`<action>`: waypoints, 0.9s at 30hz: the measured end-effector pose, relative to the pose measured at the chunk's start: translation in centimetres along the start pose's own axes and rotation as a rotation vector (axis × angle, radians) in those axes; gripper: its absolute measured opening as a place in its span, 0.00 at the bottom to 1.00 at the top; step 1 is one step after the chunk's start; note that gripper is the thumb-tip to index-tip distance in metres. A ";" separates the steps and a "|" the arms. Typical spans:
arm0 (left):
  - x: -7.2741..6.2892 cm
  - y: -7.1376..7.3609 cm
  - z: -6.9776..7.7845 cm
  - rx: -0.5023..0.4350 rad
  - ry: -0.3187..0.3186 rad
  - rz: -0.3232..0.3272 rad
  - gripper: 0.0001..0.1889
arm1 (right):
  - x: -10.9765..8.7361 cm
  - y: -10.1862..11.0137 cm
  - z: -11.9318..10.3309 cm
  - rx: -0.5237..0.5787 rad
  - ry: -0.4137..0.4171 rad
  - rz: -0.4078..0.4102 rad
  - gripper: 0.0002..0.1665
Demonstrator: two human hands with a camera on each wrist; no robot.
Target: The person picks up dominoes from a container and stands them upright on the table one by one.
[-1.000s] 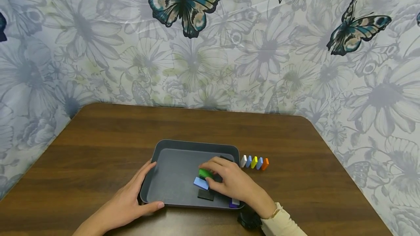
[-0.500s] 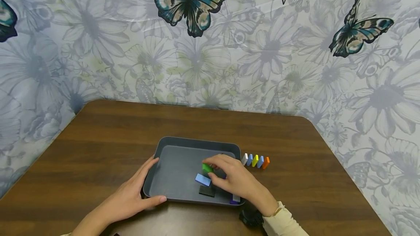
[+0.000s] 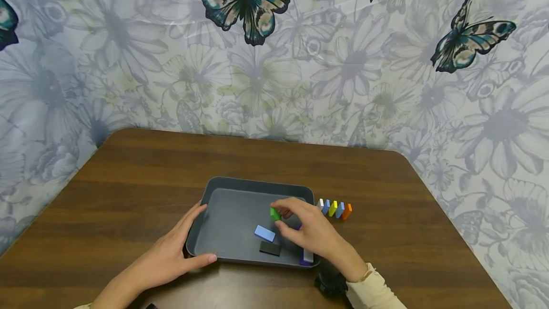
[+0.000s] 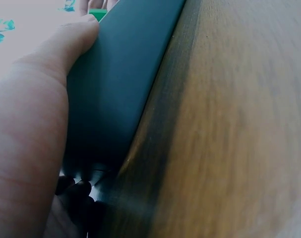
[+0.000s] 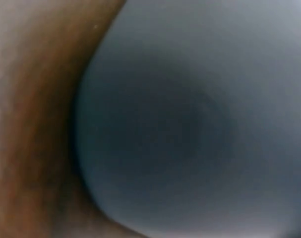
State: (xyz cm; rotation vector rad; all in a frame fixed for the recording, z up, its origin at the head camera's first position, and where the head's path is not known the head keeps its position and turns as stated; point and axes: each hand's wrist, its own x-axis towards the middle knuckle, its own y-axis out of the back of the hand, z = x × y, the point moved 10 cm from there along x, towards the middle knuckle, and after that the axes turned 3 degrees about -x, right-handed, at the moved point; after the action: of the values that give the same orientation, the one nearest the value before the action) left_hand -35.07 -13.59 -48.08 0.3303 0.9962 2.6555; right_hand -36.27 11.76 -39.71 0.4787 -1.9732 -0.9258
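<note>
Thumb and fingertips of my right hand (image 3: 315,228) pinch a green domino (image 3: 275,213) above the right half of a dark grey tray (image 3: 240,184). A light blue domino (image 3: 264,233) and a black one (image 3: 269,248) lie inside the tray, left of and below that hand. My left hand (image 3: 171,252) holds the tray's near left corner, its fingers along the left side and its thumb on the near rim. In the left wrist view the thumb (image 4: 83,37) lies against the tray wall (image 4: 125,64). The right wrist view shows only the tray's blurred corner (image 5: 155,124).
Just right of the tray, several dominoes stand upright in a row, among them a yellow domino (image 3: 332,208) and an orange domino (image 3: 347,211). A whitish domino (image 3: 308,255) lies over purple in the tray's near right corner. The wooden table (image 3: 171,156) meets a butterfly-patterned backdrop (image 3: 257,85).
My right hand has lifted the green domino away from the light blue one, up and to the right, and the domino has turned more upright. The left hand stays on the tray.
</note>
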 end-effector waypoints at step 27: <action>-0.3 0.1 0.6 0.017 -0.011 0.011 0.53 | -2.2 2.9 0.1 -0.033 -0.058 0.173 0.28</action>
State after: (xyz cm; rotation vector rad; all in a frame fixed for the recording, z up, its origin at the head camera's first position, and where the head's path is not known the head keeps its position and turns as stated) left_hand -34.61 -13.38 -47.62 0.3553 1.0168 2.6537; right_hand -35.12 15.05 -38.72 0.2598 -2.0132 -0.8695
